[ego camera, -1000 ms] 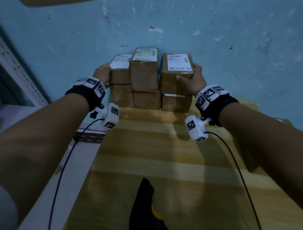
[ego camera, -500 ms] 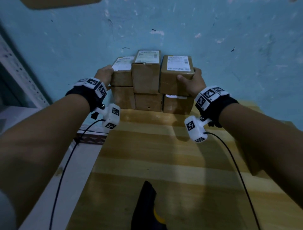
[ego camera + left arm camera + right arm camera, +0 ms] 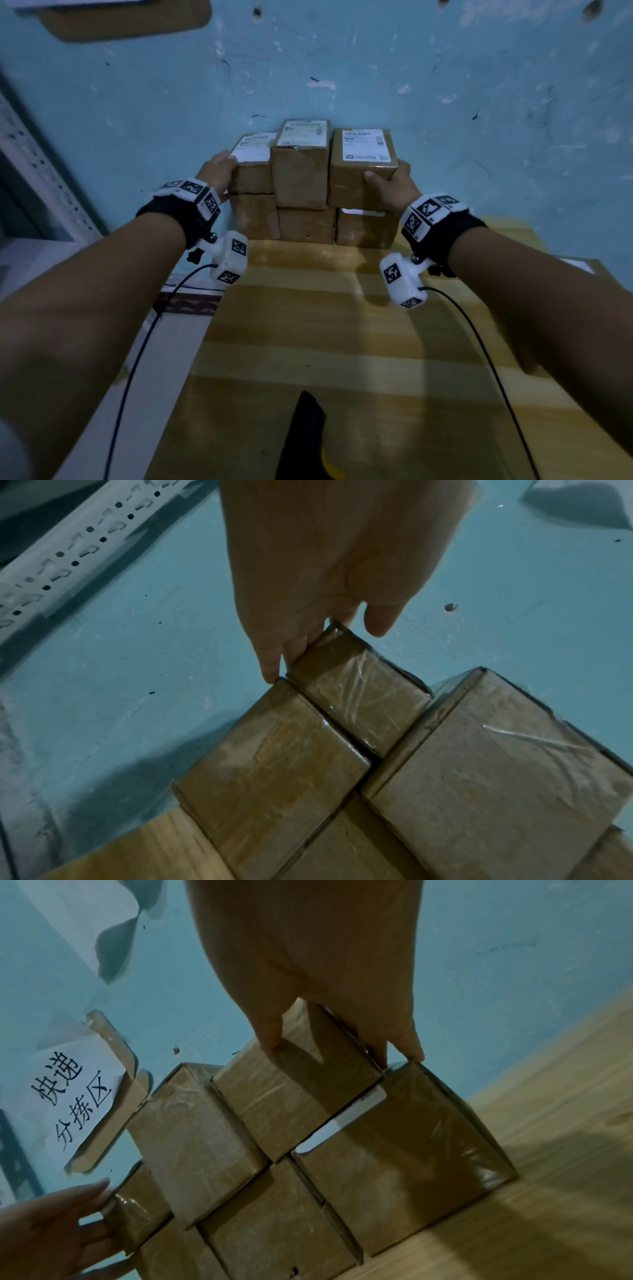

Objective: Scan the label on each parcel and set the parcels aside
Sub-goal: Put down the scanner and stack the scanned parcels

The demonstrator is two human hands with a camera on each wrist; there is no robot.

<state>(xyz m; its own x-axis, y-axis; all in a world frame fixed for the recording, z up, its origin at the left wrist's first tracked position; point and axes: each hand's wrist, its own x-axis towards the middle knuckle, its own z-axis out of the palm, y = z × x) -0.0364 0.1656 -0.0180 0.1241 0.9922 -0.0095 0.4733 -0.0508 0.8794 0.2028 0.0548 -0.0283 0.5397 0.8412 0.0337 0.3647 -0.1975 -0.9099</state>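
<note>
My left hand presses flat against the stack's top left parcel; my right hand grips the top right parcel. Scanner untouched, so scanning seems unstarted.

Six brown parcels stand stacked against the far wall, three on top and three beneath. Three white labels show on the top ones. Two hands reach in: left hand, right hand. One scanner lies near.
</note>
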